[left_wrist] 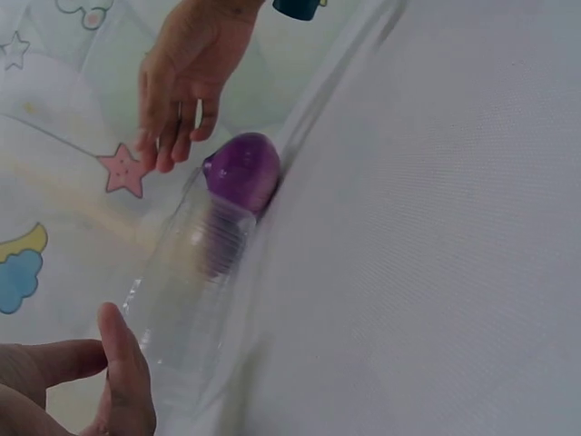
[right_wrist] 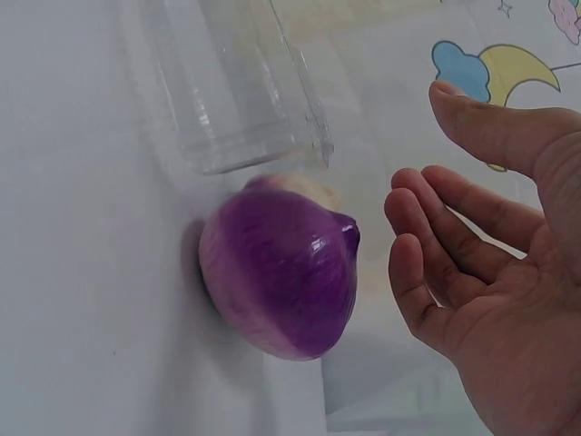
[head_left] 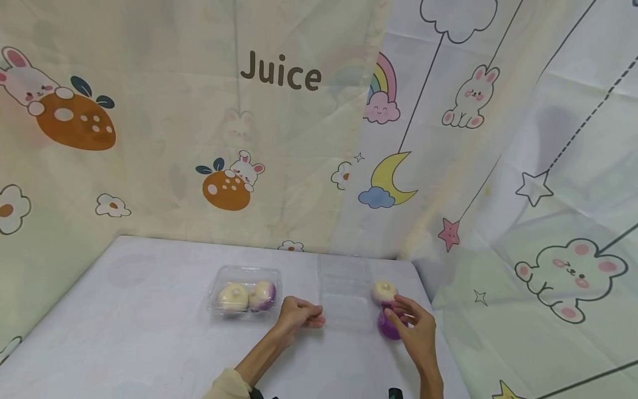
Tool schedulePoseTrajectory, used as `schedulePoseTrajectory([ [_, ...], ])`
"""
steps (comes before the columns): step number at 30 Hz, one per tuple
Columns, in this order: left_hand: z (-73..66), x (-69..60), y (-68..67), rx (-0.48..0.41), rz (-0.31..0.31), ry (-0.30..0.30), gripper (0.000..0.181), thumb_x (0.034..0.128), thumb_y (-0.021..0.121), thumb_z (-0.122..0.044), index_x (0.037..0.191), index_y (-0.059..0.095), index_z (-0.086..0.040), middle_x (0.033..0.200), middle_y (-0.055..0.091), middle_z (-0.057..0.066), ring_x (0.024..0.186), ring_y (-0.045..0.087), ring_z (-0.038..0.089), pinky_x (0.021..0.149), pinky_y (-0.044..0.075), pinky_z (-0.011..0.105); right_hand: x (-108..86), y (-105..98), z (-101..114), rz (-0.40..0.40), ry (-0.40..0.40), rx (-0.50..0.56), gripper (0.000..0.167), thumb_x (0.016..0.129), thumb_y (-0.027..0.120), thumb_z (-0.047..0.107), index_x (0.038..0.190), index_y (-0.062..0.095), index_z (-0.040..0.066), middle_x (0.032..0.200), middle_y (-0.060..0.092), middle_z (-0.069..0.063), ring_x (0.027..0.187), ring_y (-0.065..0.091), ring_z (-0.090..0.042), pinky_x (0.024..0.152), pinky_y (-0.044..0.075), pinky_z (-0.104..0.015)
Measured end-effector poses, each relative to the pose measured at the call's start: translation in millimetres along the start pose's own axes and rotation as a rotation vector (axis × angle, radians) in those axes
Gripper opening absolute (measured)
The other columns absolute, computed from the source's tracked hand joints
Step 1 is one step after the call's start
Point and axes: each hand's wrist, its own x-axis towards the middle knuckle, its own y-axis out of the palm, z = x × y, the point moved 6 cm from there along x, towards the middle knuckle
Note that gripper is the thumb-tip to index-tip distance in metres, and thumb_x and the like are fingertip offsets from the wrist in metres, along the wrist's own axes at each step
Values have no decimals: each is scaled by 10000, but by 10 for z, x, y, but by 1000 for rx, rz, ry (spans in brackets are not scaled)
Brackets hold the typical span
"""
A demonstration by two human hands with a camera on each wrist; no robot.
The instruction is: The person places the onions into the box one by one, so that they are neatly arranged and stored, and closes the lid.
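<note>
At the right of the table, a purple onion (head_left: 390, 326) lies in front of a cream-white onion (head_left: 385, 291). My right hand (head_left: 413, 327) hovers beside them, fingers loosely bent. The right wrist view shows a gap between that hand (right_wrist: 490, 218) and the purple onion (right_wrist: 281, 272). An open clear plastic box (head_left: 346, 310) lies left of these onions. My left hand (head_left: 301, 315) pinches the box's left edge, thumb (left_wrist: 73, 361) against finger; the see-through wall is hard to make out there. In the left wrist view the purple onion (left_wrist: 245, 173) stands past the box's far end.
Farther left on the table sits a second clear plastic box (head_left: 244, 271), holding two cream-and-purple onions (head_left: 233, 297). A white cloth covers the table (head_left: 149, 321). Printed curtains (head_left: 299, 138) hang behind it and along its sides.
</note>
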Motion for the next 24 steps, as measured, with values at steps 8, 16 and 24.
schedulePoseTrajectory([
  [8,29,-36,-4,25,-21,8,168,950,781,36,1016,730,183,766,802,164,623,780,129,671,696,283,-2,-61,-39,2,-7,-19,448,862,923,44,1274,757,-19,1160,796,-249,938,764,-101,821,643,-202],
  [16,49,-55,-20,52,-28,13,161,946,780,38,1014,735,177,755,802,150,621,782,127,673,696,281,-11,-101,-118,-10,-2,-48,507,816,953,36,1284,761,3,1182,794,-235,986,762,-127,850,637,-203],
  [24,83,-67,-31,39,-32,19,158,941,778,43,1011,731,176,773,806,170,630,787,138,661,693,272,-21,-116,-193,-24,12,-52,576,767,973,-2,1299,753,-9,1225,779,-264,1036,752,-109,879,628,-177],
])
